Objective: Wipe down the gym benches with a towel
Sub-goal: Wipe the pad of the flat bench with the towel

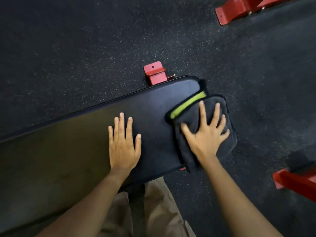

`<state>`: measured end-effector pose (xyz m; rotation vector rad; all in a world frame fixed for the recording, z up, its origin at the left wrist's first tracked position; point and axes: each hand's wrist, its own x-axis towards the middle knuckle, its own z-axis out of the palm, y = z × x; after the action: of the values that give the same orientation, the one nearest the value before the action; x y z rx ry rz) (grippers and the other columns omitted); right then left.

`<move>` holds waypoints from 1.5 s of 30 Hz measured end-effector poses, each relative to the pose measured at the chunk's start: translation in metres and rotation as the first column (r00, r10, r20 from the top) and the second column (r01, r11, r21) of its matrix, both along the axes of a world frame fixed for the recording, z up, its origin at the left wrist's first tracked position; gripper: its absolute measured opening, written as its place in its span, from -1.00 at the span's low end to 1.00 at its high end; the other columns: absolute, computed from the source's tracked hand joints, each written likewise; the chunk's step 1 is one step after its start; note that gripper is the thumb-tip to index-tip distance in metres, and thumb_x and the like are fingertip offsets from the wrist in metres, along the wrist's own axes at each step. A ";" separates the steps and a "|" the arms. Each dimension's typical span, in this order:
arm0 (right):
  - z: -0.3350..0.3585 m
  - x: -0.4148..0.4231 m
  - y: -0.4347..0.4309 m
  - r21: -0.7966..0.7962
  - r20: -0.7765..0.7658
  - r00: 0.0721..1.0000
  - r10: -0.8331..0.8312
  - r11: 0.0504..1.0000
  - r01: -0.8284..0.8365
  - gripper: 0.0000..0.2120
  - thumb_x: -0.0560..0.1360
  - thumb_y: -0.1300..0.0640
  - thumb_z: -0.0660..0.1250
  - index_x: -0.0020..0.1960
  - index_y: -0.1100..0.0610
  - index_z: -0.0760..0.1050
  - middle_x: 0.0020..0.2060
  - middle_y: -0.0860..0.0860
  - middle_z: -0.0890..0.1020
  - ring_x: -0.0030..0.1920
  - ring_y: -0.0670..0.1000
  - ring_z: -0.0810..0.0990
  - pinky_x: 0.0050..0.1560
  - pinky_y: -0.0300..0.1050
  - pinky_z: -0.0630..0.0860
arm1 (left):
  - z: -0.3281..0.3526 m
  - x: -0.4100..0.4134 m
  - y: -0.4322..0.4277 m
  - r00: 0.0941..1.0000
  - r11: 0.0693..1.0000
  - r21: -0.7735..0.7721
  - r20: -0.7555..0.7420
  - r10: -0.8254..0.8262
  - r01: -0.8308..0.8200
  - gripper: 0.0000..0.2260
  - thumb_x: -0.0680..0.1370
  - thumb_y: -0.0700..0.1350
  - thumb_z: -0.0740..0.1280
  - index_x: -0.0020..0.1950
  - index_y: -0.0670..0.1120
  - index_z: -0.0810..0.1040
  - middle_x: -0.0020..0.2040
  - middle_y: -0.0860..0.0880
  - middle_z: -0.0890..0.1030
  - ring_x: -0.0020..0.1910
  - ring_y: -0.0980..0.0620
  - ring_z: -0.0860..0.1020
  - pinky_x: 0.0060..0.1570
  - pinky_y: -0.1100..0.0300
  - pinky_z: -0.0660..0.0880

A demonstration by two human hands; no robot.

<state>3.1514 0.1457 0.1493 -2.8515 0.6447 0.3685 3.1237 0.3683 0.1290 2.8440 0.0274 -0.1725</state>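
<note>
We see a black padded bench (68, 151) standing on speckled dark floor (85, 48). At the bench's right end lies a dark towel (193, 115), seemingly overhanging the bench's edge. The left hand (124, 147) rests flat mid-bench.

Gym: padded bench (85, 142), speckled rubber floor (85, 48), red steel frames (239, 9).

Bench top (59, 151) open to the left; red frame feet (239, 9) on floor (256, 74) at rt.
</note>
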 end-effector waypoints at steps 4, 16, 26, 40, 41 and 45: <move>0.000 0.096 0.009 0.043 -0.066 0.979 -0.194 0.980 0.197 -0.17 0.38 -0.51 0.05 0.54 -0.20 -0.01 0.47 0.12 0.22 0.37 0.28 0.28 0.30 0.32 0.14 | -0.002 -0.001 0.000 1.000 1.000 0.010 0.020 0.002 -0.002 -0.51 0.59 0.02 0.06 0.45 -0.21 0.25 0.49 -0.24 0.20 0.48 -0.16 0.09 0.45 0.01 -0.10; 0.002 -0.012 -0.020 0.013 -0.031 0.968 -0.248 0.968 0.249 -0.12 0.35 -0.53 -0.09 0.54 -0.10 0.08 0.41 0.20 0.31 0.30 0.30 0.36 0.21 0.30 0.29 | -0.001 0.000 -0.003 0.999 1.000 0.028 0.035 0.009 -0.010 -0.51 0.58 0.00 0.08 0.43 -0.24 0.27 0.47 -0.28 0.22 0.47 -0.19 0.11 0.44 -0.04 -0.05; -0.003 0.121 0.024 -0.046 -0.027 0.998 0.049 0.998 -0.050 -0.31 0.46 -0.42 0.07 0.49 -0.11 0.23 0.47 0.11 0.27 0.42 0.28 0.21 0.34 0.38 0.08 | -0.005 -0.001 -0.003 0.999 0.999 0.041 0.054 0.004 -0.006 -0.51 0.57 -0.01 0.10 0.42 -0.24 0.29 0.46 -0.28 0.25 0.46 -0.19 0.13 0.44 -0.03 -0.05; -0.004 0.061 0.040 -0.014 0.167 0.869 0.466 0.882 -0.470 -0.34 0.46 -0.32 0.14 0.51 -0.12 0.25 0.51 0.09 0.25 0.51 0.26 0.13 0.37 0.42 -0.03 | -0.006 0.001 -0.001 0.997 1.000 0.020 0.072 -0.004 0.003 -0.53 0.57 -0.01 0.10 0.43 -0.20 0.26 0.46 -0.27 0.25 0.46 -0.19 0.14 0.44 -0.03 -0.04; 0.000 0.036 0.034 -0.010 0.153 0.854 0.497 0.865 -0.501 -0.32 0.45 -0.32 0.15 0.52 -0.15 0.19 0.54 0.07 0.18 0.52 0.27 0.07 0.36 0.45 -0.05 | -0.005 0.000 -0.001 0.997 1.000 0.022 0.073 -0.002 0.001 -0.53 0.57 -0.01 0.11 0.43 -0.20 0.26 0.46 -0.27 0.25 0.46 -0.19 0.14 0.44 -0.03 -0.04; 0.005 -0.043 0.000 0.005 0.086 0.698 0.711 0.700 -0.714 -0.29 0.42 -0.36 0.17 0.52 -0.20 0.15 0.56 0.08 0.08 0.52 0.27 0.07 0.28 0.57 0.05 | -0.005 0.001 -0.001 0.998 1.000 0.021 0.066 -0.011 0.010 -0.52 0.56 -0.02 0.11 0.43 -0.22 0.29 0.46 -0.28 0.26 0.46 -0.19 0.14 0.44 -0.03 -0.02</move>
<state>3.1088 0.1455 0.1539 -2.9346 -0.5354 0.3588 3.1244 0.3675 0.1238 2.8687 0.0006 -0.0807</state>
